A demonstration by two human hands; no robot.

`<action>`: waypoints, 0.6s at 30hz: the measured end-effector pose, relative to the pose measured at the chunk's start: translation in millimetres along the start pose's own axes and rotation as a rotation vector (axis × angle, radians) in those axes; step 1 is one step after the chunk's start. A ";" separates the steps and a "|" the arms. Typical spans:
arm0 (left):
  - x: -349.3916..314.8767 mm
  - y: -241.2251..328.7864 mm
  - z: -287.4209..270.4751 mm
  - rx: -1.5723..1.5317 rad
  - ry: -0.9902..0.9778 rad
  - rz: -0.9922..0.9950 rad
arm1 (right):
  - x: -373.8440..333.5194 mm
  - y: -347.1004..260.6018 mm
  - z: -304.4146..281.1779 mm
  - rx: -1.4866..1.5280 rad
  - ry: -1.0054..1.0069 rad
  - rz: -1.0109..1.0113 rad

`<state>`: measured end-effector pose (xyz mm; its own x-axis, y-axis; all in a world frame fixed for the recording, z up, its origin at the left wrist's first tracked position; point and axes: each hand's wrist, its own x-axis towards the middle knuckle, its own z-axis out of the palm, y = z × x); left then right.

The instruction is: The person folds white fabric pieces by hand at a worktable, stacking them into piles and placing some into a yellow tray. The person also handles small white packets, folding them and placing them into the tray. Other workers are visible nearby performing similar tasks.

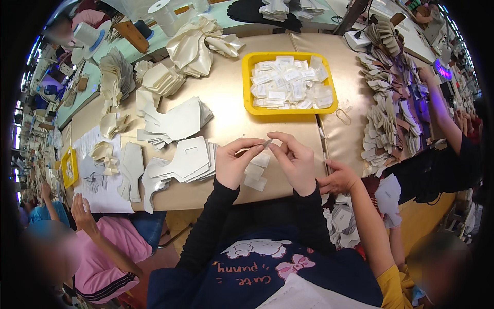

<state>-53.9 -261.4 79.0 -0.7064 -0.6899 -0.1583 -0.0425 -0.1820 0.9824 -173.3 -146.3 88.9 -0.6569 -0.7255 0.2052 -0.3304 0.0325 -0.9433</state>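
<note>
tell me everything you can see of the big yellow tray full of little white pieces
The large yellow plastic-looking tray is shallow, roughly rectangular, with rounded corners and a smooth rim. It rests open side up on the glossy tan tabletop, beyond the bare left hand and bare right hand; neither touches it. Small flat whitish rectangular pieces with faint print lie heaped in it at mixed angles, hiding most of its floor.

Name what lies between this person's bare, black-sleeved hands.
In the head view, a thin grey piece sits between the left hand and right hand; lower in frame, whitish rectangular pieces lie on the shiny tan tabletop.
</note>
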 end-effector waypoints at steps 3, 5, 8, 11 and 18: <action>-5.3 2.3 -1.1 0.024 -0.006 0.003 | -3.3 -0.7 -0.8 0.001 -0.006 0.023; -6.6 2.7 -2.1 0.054 -0.013 0.010 | -5.2 1.8 -2.3 0.001 -0.010 0.009; -3.2 1.6 -5.4 0.122 -0.033 0.057 | -5.4 11.3 -3.8 -0.012 -0.034 -0.008; -3.8 0.5 -9.4 0.234 -0.060 0.120 | -5.8 21.7 -2.9 0.078 -0.095 0.032; -6.9 2.8 -15.5 0.513 -0.105 0.332 | -11.2 17.8 -4.7 0.012 -0.120 0.145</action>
<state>-38.2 -268.0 81.3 -0.8047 -0.5746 0.1490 -0.1244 0.4087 0.9041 -175.0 -134.3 71.0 -0.6110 -0.7909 0.0345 -0.2294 0.1352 -0.9639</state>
